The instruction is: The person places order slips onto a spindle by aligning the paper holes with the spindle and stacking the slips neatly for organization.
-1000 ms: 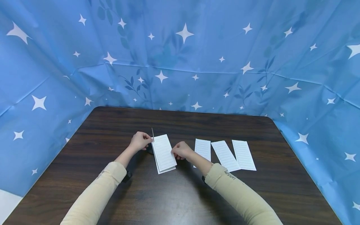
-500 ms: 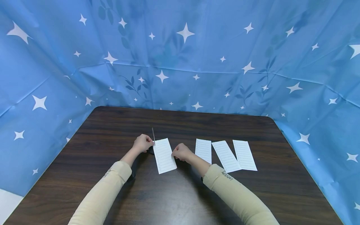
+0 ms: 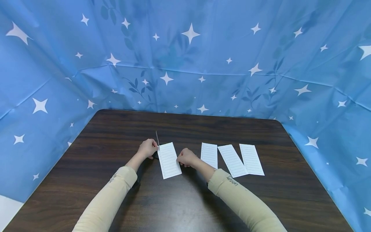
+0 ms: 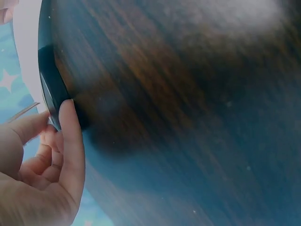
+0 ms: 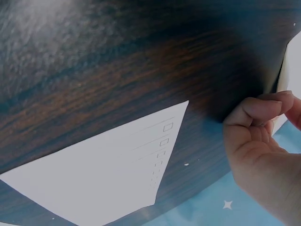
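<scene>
A lined white paper sheet (image 3: pixel 169 162) lies slightly tilted left of the table's middle. At its upper left corner a thin metal spike (image 3: pixel 157 138) sticks up, as on a receipt spike. Its black base (image 4: pixel 52 82) shows under the paper's edge in the left wrist view; the sheet hides the rest. My left hand (image 3: pixel 147 148) pinches this corner, the thumb beside the spike and a fingertip at the base. Across from it, my right hand (image 3: pixel 187 157) pinches the sheet's right edge with curled fingers.
Right of the right hand lie three more lined sheets: one partly behind the forearm (image 3: pixel 209 154), a slanted one (image 3: pixel 233 161) and the farthest one (image 3: pixel 251 159). A blue star-printed curtain (image 3: pixel 185 58) hangs behind the dark wooden table (image 3: pixel 185 209).
The upper sheet has slid down the spike and now covers the sheet that showed below it. Both hands have come slightly lower, the left also nearer to the right. The last half second brings little movement.
</scene>
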### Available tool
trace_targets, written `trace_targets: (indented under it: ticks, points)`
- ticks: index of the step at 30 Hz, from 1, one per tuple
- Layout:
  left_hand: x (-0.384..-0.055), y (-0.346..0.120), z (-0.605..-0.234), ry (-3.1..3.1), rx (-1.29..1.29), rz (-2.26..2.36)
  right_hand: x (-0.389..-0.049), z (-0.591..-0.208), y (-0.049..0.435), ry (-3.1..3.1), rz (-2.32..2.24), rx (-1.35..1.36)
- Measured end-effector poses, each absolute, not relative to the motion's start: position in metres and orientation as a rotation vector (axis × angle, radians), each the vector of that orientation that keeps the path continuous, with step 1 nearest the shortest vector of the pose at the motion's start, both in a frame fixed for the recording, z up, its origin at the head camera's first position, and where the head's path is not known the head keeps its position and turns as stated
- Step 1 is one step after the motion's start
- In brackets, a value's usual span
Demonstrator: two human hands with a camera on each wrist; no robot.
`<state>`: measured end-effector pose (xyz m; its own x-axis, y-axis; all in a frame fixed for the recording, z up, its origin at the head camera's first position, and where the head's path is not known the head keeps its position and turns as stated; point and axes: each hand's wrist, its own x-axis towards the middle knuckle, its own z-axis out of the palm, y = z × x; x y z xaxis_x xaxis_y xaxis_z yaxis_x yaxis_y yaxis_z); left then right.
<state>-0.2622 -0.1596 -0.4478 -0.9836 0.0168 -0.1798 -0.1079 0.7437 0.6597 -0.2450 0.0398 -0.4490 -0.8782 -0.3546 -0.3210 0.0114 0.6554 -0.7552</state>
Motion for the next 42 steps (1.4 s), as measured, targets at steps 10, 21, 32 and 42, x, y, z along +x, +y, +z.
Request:
trace_targets:
  ticks: [10,21,32,42]
  points:
    - [-0.262,-0.1602,-0.4488,2.734,-0.087,1.084,-0.2436,-0.4478,0.0399,2.461,-1.095,-0.272]
    - [-0.2631,-0.1645,-0.4518,2.61,-0.194,1.248,-0.2456,-0.448,0.0405,2.467,-1.034,-0.296]
    - [-0.2655,-0.1664,-0.4534,2.519,-0.243,1.294,-0.2474,-0.4507,0.0418,2.459,-1.034,-0.302]
    - [-0.2653,-0.1638,-0.4536,2.524,-0.24,1.308,-0.2455,-0.4467,0.0464,2.414,-1.113,-0.262]
